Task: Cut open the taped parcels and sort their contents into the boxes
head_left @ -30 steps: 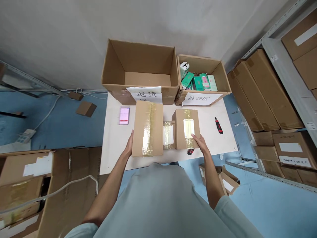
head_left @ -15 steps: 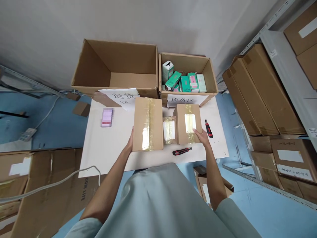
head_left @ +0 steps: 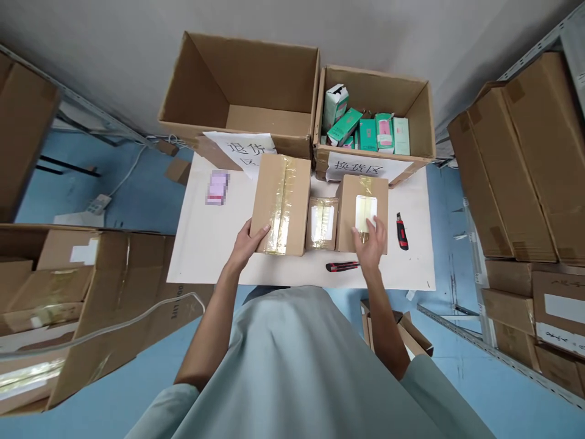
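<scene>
My left hand [head_left: 247, 245] is at the front left corner of a tall taped cardboard box [head_left: 265, 201], thumb on its top and fingers along its left side. Over the front of another taped cardboard box [head_left: 347, 201], to the right, my right hand [head_left: 372, 247] has its fingers apart and bent down near the white label [head_left: 366, 210]; whether the fingertips touch is unclear. Between these two stands a smaller taped box [head_left: 322, 242] with a white label. A red and black utility knife [head_left: 342, 266] lies by my right hand, a second utility knife [head_left: 402, 231] farther right.
Behind are a large open carton [head_left: 274, 119] with a paper sign and an open carton [head_left: 423, 122] holding several green and white small boxes. A blurred purple item [head_left: 218, 187] lies on the white table [head_left: 201, 244]. Stacked cartons [head_left: 516, 164] stand on the right; a cable [head_left: 137, 318] crosses lower left.
My view has shifted. My left hand has brought its thumb onto the top of the tall box. My right hand has moved from the right box's front corner to above its label, fingers spread.
</scene>
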The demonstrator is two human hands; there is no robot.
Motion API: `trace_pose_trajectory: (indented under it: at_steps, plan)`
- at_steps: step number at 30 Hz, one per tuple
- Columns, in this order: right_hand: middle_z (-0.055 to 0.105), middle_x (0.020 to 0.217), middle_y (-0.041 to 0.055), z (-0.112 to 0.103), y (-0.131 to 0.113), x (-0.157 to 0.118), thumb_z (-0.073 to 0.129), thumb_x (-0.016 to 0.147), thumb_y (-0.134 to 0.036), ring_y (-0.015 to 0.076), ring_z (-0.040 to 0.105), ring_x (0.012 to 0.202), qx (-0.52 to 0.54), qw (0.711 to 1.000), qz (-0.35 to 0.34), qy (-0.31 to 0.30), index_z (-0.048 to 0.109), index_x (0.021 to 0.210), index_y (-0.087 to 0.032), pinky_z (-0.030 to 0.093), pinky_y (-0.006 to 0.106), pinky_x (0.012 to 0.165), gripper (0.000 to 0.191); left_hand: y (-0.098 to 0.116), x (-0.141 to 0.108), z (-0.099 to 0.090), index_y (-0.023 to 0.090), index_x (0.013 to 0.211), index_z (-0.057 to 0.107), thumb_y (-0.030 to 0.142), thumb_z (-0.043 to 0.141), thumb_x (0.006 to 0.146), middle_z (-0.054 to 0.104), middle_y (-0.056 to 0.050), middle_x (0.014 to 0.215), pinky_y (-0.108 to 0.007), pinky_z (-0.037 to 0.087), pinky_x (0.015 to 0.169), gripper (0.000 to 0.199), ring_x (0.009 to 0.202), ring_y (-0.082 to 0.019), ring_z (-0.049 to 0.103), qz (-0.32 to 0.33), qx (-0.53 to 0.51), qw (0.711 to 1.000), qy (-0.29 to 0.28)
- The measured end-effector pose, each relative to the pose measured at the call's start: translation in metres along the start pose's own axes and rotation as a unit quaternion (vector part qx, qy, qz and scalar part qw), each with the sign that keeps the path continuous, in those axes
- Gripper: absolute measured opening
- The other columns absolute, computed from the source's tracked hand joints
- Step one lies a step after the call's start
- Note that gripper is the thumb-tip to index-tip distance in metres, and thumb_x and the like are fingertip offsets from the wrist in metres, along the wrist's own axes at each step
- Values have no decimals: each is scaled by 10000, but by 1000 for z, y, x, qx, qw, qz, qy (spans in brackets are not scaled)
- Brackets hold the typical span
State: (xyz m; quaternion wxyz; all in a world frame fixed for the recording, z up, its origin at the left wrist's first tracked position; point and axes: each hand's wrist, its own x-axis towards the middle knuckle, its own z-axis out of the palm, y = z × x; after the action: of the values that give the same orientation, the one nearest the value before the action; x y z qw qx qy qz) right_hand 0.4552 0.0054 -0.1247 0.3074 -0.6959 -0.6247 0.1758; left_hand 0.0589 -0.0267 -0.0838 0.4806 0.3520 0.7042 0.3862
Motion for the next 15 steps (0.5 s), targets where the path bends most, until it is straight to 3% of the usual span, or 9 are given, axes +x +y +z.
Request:
trace_pose_trajectory:
  at_steps: [4,7,11,15]
  plan:
    - [672,1618,195,40,-68,-41,570,1110,-715,346,595,1558,118,985,-35,-121,699,1539,-198,464,573,1354,684,-14,4,-1,170,1532,650,736,852,870,730,-199,1552,-560,576,1242,894,1431,-406,709,8,-26,1000,1]
    - [709,1581,188,73,-112,-72,599,1090,-734,338,674,1482,191,964,-2,-187,659,1593,-193,525,542,1308,742,-20,8,-6,173,1554,620,715,833,904,710,-204,1580,-565,563,1257,873,1443,-395,705,23,-38,999,-16]
    - [664,1643,187,103,-145,-94,634,1035,-805,333,658,1515,228,959,85,-147,602,1652,-194,544,534,1293,869,-29,12,-9,163,1598,557,703,796,940,683,-221,1604,-577,515,1306,885,1481,-385,679,59,-50,996,-36]
    - [681,1625,196,108,-157,-92,657,981,-853,311,670,1512,291,943,106,-119,652,1607,-144,512,485,1324,945,-42,9,-13,175,1694,435,750,734,973,611,-234,1673,-567,447,1362,969,1561,-378,610,108,-52,990,-75]
